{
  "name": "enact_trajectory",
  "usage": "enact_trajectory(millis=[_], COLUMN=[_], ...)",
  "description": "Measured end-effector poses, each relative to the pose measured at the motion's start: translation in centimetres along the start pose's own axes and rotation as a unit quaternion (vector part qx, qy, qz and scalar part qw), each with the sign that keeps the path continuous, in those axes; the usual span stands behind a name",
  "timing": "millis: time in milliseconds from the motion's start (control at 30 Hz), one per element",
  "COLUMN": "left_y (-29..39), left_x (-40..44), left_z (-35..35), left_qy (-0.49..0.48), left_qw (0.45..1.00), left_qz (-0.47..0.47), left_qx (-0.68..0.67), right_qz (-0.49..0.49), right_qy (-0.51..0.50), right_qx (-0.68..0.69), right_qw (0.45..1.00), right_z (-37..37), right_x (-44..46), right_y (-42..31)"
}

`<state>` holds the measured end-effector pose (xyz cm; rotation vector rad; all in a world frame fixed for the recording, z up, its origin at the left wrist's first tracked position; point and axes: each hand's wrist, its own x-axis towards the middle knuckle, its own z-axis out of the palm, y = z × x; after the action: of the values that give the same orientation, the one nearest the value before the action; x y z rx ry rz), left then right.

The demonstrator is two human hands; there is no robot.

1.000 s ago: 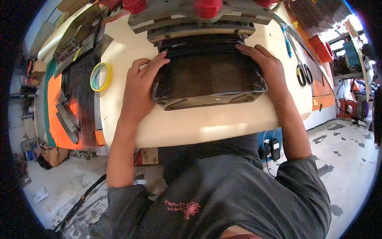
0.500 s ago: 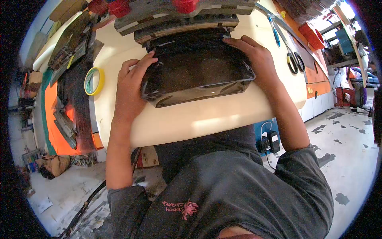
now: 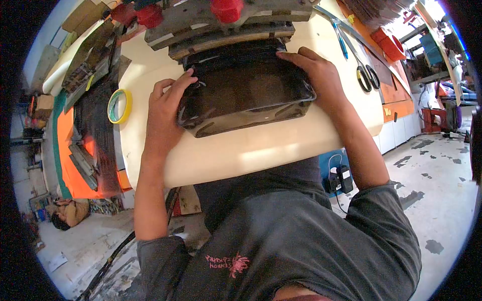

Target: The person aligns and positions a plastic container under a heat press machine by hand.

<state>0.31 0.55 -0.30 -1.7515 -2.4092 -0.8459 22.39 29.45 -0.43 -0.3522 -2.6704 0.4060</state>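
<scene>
A glossy, dark see-through plastic piece (image 3: 251,85) with a bent front edge lies on the cream padded table (image 3: 226,160). Its far edge meets a dark bar (image 3: 231,40) of the fixture; whether it goes under the bar I cannot make out. My left hand (image 3: 168,103) grips the piece's left side, fingertips over its top corner. On the opposite side, my right hand (image 3: 324,80) holds the right edge, with the index finger stretched along the far corner. Both thumbs are mostly hidden.
Red knobs (image 3: 226,10) sit on the fixture at the back. A yellow tape roll (image 3: 119,106) lies to the left. Black-handled scissors (image 3: 368,78), a blue pen (image 3: 343,47) and a red tape roll (image 3: 388,44) are at right. A person (image 3: 70,213) lies on the floor at far left.
The view has shifted slightly, so the table items sit a little differently in frame. Both hands keep their places on the plastic piece.
</scene>
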Motion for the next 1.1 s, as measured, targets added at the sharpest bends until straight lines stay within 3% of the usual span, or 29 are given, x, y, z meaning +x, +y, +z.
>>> enact_trajectory(millis=[1100], left_y=[-0.65], left_x=[-0.56], left_z=[0.59], left_qy=[0.01], left_qw=[1.0], left_qz=[0.01], left_qx=[0.028], right_qz=[0.007], right_qy=[-0.004], right_qx=[0.021], right_qw=[1.0], right_z=[0.12], right_x=[-0.04], right_y=[0.23])
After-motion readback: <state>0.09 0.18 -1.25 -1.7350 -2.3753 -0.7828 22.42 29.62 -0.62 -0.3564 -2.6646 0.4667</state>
